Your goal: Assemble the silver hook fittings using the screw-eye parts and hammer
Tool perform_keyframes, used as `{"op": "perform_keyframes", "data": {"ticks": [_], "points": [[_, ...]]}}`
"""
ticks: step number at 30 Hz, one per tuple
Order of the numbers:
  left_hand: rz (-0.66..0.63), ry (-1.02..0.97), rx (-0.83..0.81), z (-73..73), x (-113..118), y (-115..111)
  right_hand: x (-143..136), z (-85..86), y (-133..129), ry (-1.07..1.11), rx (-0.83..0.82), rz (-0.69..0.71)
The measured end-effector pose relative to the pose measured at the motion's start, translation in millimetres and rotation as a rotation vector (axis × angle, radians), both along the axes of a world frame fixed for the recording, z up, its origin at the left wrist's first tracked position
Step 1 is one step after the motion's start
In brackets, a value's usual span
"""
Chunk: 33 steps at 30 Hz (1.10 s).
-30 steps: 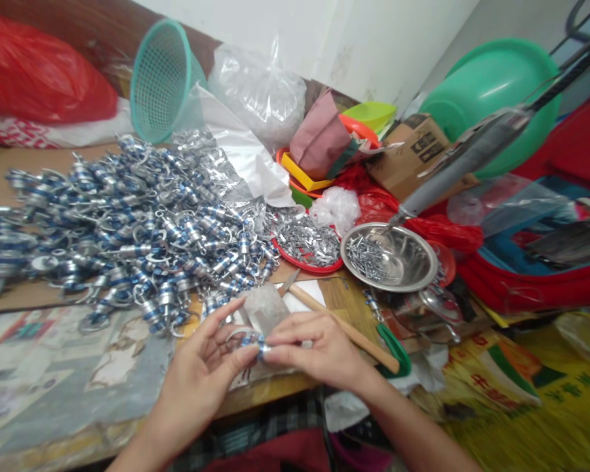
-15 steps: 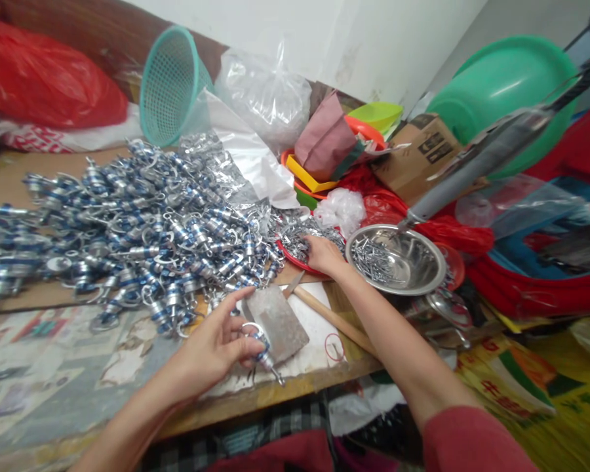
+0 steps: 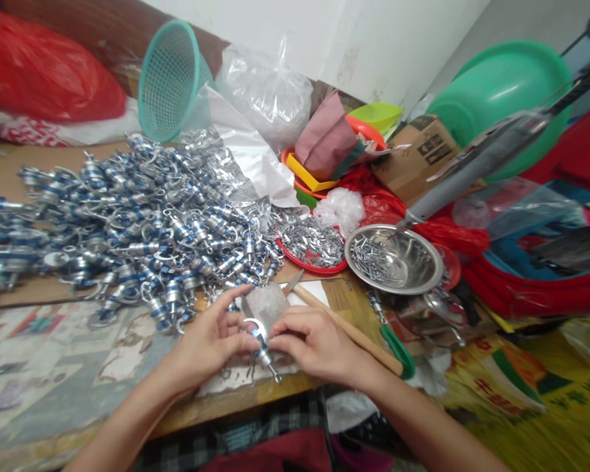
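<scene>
My left hand (image 3: pixel 221 334) pinches a small silver-and-blue metal fitting (image 3: pixel 261 346) between thumb and fingers; its curved hook end points up and its thin rod end points down to the right. From the right, my right hand (image 3: pixel 314 341) meets it, thumb and fingers pressed together at the fitting's side. Whatever lies in that right pinch is hidden or too small to name. Just behind both hands sits a grey metal block (image 3: pixel 264 303) on white paper. A heap of similar fittings (image 3: pixel 142 229) spreads over the left side of the table.
A red tray (image 3: pixel 307 265) of small flat metal strips stands behind my right hand, beside a steel bowl (image 3: pixel 423 282) of thin metal pins. A tool with a wooden handle (image 3: pixel 354 333) lies near my right wrist. Behind are a turquoise basket (image 3: pixel 170 78) and a cardboard box (image 3: pixel 415 154).
My right hand has come back from the red tray to the fitting, its fingers now pinched beside it. My left hand still holds the fitting in nearly the same place.
</scene>
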<state>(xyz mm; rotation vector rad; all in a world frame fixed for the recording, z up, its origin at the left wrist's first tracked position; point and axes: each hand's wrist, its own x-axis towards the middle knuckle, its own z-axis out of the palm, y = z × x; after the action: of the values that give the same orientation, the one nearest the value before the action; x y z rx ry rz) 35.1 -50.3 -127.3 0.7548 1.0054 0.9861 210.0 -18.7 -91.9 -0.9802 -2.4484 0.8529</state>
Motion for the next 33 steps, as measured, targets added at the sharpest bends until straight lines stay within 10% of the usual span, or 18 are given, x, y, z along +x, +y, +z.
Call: {"op": "perform_keyframes", "data": {"ticks": [11, 18, 26, 33], "points": [[0.019, 0.0, 0.015, -2.5, 0.4, -0.6, -19.4, -24.0, 10.4, 0.069, -0.081, -0.106], [0.023, 0.019, 0.018, -0.3, -0.2, -0.4, -13.6, -16.8, 10.2, 0.162, -0.435, -0.213], [0.011, 0.015, 0.021, -1.0, -0.2, -0.6, -18.9, -27.4, 7.3, 0.1, -0.064, -0.129], [0.038, 0.027, -0.006, -1.6, -0.4, -0.7, 26.4, -26.8, 13.1, 0.158, 0.179, -0.408]]}}
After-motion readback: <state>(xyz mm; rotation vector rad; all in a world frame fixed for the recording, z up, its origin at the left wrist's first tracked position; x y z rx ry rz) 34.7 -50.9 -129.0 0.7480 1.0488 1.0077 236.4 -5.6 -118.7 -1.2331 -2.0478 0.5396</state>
